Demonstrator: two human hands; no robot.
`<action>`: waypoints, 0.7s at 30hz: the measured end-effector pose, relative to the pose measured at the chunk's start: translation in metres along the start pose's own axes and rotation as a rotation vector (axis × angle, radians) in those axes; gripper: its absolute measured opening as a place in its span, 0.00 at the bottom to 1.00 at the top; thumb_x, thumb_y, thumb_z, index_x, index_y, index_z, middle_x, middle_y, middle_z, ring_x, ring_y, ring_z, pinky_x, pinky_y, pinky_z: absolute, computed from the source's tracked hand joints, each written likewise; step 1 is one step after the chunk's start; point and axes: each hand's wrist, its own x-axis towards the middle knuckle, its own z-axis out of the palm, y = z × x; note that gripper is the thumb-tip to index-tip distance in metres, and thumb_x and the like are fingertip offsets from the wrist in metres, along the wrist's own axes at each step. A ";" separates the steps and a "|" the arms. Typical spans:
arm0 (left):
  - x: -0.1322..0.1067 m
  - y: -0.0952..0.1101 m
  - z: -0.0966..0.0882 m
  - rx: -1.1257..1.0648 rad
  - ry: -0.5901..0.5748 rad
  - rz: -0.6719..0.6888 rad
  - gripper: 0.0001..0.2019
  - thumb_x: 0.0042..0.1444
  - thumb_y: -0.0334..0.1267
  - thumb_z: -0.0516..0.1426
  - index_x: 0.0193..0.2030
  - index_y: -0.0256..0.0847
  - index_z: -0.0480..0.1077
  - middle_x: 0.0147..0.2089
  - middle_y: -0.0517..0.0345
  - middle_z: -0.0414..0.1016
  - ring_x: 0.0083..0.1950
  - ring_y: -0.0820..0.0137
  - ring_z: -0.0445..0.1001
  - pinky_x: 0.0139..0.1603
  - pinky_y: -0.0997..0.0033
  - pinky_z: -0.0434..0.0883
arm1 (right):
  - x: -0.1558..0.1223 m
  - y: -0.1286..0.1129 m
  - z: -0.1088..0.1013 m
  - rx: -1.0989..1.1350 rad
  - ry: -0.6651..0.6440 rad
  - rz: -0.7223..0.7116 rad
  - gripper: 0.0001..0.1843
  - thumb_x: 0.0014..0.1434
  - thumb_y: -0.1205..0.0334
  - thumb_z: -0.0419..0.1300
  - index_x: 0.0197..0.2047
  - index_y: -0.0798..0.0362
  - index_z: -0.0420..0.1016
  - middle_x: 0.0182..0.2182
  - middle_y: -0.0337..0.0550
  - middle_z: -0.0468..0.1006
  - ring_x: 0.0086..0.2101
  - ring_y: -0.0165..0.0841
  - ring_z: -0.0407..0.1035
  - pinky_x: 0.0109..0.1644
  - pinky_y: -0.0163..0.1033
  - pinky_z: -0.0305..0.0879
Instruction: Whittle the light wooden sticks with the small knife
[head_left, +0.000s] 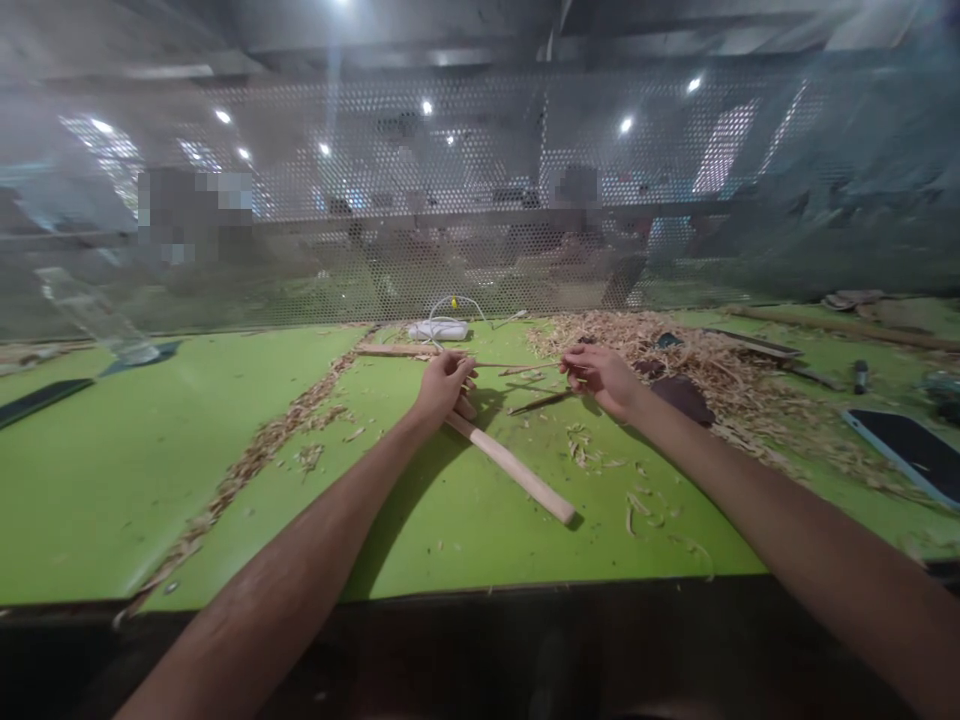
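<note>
My left hand (444, 387) is closed around one end of a thin wooden sliver (517, 365) that spans to my right hand (604, 378), whose fingers pinch its other end. Both hands hover just above a green table (150, 470). A pale wooden stick (514, 470) lies diagonally under my left hand, running toward the near edge. A darker thin stick (541, 402) lies between the two hands.
A heap of wood shavings (720, 385) covers the table right of my right hand; a line of shavings (255, 460) runs diagonally at left. A white charger with cable (439, 328) sits at the back. A phone (907, 450) lies far right. A perforated mesh screen (480, 200) closes off the back.
</note>
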 end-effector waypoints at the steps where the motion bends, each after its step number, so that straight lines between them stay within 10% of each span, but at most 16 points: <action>1: 0.000 0.001 0.000 0.004 0.002 -0.002 0.08 0.67 0.37 0.66 0.37 0.39 0.72 0.31 0.59 0.80 0.26 0.74 0.74 0.27 0.76 0.71 | -0.001 0.000 0.000 0.007 -0.003 0.000 0.08 0.55 0.67 0.70 0.36 0.55 0.76 0.31 0.43 0.77 0.26 0.29 0.65 0.29 0.35 0.58; 21: 0.002 -0.002 -0.002 0.096 -0.042 0.032 0.17 0.70 0.44 0.63 0.29 0.40 0.71 0.23 0.60 0.72 0.22 0.73 0.69 0.25 0.74 0.68 | -0.003 -0.002 0.005 -0.041 0.018 0.060 0.07 0.64 0.71 0.68 0.34 0.56 0.75 0.26 0.41 0.75 0.27 0.29 0.66 0.29 0.32 0.60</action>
